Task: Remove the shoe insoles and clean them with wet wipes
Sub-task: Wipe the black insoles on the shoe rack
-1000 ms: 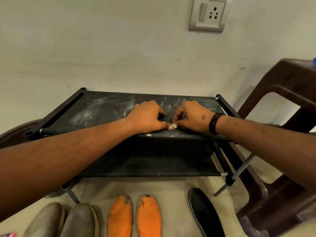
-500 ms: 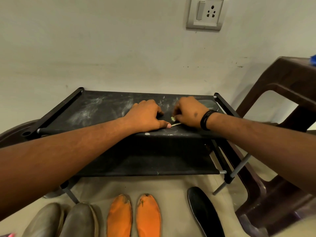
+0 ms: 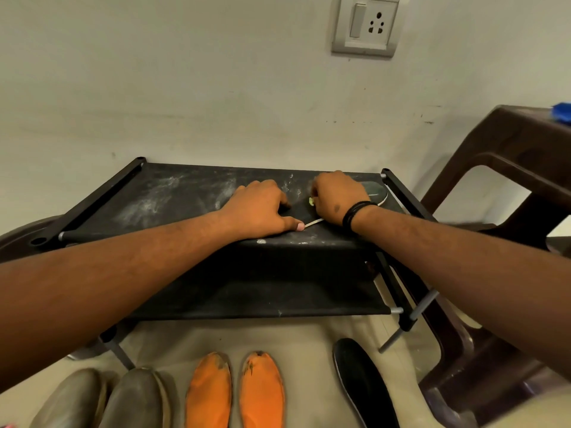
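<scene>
A: Where's the insole?

B: Black insole (image 3: 372,193) lies flat on top of the shoe rack (image 3: 173,199), mostly under both hands. L hand (image 3: 258,210) presses it down, fingers curled, thumb at the pale edge. R hand (image 3: 338,196) is clenched round a small greenish wad (image 3: 311,201), prob. the wipe.

A: Tips?

B: I'd say pin the near end w/ the L, rub in short strokes toward the far end.

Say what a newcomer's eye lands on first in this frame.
Both hands meet on top of the dusty black rack: the left hand presses a dark insole down, the right hand works on it, a pale bit showing at its fingers. Next, the orange insoles on the floor below stand out, between the grey insoles to their left and a black insole to their right.
</scene>
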A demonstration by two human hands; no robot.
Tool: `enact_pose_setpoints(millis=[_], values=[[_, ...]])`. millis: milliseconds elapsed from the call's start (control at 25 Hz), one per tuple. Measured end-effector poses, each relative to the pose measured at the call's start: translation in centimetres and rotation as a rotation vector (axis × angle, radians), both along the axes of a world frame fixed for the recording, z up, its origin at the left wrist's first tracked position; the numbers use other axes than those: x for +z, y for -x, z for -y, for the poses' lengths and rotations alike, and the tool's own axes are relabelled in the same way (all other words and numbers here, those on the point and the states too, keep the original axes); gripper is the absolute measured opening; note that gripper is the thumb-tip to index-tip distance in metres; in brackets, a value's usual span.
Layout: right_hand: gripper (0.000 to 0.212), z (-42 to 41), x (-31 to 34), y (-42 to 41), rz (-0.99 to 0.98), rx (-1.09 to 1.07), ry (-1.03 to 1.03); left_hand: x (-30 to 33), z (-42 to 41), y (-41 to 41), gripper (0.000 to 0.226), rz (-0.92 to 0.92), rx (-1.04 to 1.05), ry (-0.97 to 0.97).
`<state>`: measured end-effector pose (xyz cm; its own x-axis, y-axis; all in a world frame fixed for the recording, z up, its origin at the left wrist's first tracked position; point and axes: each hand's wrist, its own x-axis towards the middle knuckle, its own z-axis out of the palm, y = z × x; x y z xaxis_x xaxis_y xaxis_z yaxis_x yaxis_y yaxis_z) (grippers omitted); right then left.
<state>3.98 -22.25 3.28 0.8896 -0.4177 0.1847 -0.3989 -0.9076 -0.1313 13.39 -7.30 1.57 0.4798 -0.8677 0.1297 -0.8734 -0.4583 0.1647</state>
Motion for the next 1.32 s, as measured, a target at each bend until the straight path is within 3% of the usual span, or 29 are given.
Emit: enact_pose_setpoints(millis=[120, 280, 440, 560, 680, 800, 960, 1080, 1200, 1320], values=[[0.011, -0.7, 0.0, 0.1, -0.048, 0.165, -0.191, -0.2, -0.2, -0.2, 0.046, -0.016, -0.014, 0.021], [0.015, 0.2, 0.0, 0.0, 0.01, 0.005, -0.002, -0.1, 0.0, 0.1, 0.059, -0.012, -0.005, 0.019], [0.006, 0.1, 0.6, 0.7, -0.072, 0.184, -0.219, -0.2, -0.2, -0.3, 0.059, -0.007, -0.022, 0.024], [0.008, 1.0, 0.7, 1.4, -0.04, 0.106, -0.08, -0.3, 0.1, -0.2, 0.062, 0.003, -0.011, 0.012], [0.007, 0.7, 0.6, 2.1, -0.094, 0.219, -0.204, -0.3, 0.1, -0.4, 0.06, 0.011, -0.023, 0.023], [0.009, 1.3, 0.6, 2.3, -0.045, 0.111, -0.1, -0.4, 0.1, -0.4, 0.059, 0.006, -0.021, 0.026], [0.006, 1.1, 0.7, 2.5, -0.098, 0.208, -0.246, -0.3, 0.0, -0.5, 0.061, 0.018, -0.024, 0.031], [0.008, 2.0, 0.7, 2.7, -0.053, 0.099, -0.127, -0.4, 0.1, -0.3, 0.061, 0.009, -0.028, 0.027], [0.006, 1.3, 0.8, 2.7, -0.095, 0.202, -0.262, -0.4, 0.0, -0.5, 0.063, 0.01, -0.029, 0.03], [0.007, 1.6, 0.7, 2.6, -0.043, 0.127, -0.148, -0.4, 0.2, -0.4, 0.062, 0.008, -0.025, 0.025]])
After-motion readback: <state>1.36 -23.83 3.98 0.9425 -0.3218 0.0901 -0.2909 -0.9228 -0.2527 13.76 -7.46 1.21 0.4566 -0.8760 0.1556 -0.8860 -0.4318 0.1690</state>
